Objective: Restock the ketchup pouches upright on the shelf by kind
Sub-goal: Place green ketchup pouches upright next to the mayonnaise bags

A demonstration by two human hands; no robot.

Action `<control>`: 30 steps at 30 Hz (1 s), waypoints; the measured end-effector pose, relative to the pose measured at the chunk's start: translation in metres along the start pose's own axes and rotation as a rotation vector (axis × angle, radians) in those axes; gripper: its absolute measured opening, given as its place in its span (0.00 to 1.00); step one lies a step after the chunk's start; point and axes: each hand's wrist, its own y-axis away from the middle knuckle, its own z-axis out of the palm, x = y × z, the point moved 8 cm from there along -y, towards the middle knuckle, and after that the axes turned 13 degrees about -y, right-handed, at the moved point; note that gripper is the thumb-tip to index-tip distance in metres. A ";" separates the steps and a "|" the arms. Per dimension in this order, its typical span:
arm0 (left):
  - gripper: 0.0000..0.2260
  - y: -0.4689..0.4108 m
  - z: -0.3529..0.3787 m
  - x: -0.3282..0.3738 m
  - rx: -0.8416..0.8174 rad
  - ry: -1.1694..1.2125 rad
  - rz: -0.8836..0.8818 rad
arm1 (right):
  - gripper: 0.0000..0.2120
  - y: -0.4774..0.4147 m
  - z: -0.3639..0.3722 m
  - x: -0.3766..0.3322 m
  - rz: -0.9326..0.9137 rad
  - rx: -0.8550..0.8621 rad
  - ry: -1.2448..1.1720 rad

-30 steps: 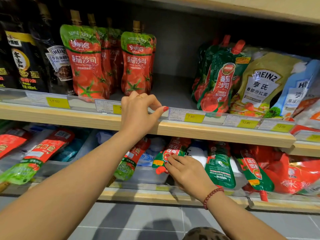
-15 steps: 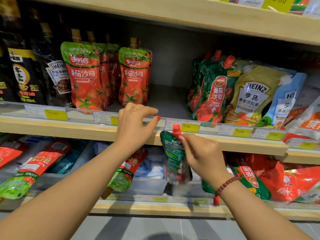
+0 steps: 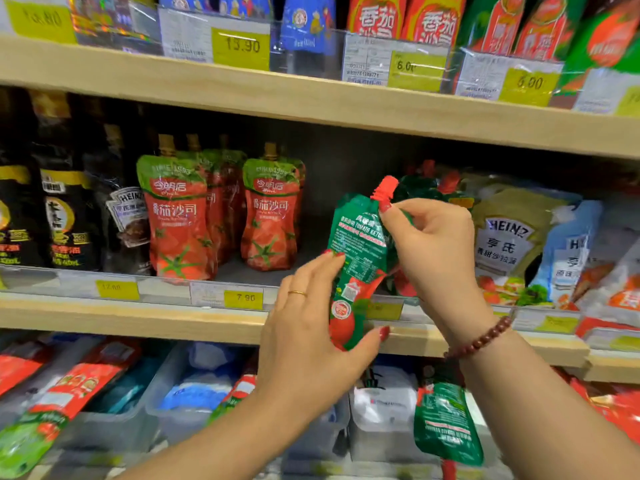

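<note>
Both hands clamped the green ketchup pouch, right hand under its red cap, left hand at its base, before the shelf edge; the limp pouch risked slumping against the green pouches at two o'clock.

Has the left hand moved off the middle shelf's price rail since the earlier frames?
Yes. The left hand has left the price rail and shifted right to grip the lower end of the green ketchup pouch held by the right hand.
</note>
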 end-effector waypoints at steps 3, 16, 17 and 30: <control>0.34 -0.023 -0.012 0.008 0.106 -0.107 -0.016 | 0.14 -0.023 0.006 -0.012 -0.017 0.037 -0.046; 0.17 -0.084 0.013 -0.044 -0.235 0.840 -0.341 | 0.25 -0.004 0.015 0.029 0.438 -0.128 -0.404; 0.18 -0.083 0.019 -0.049 -0.285 0.928 -0.402 | 0.28 0.007 0.019 0.039 0.519 -0.192 -0.379; 0.18 -0.087 0.042 -0.054 -0.517 0.798 -0.425 | 0.15 0.036 0.032 0.064 0.613 -0.367 -0.557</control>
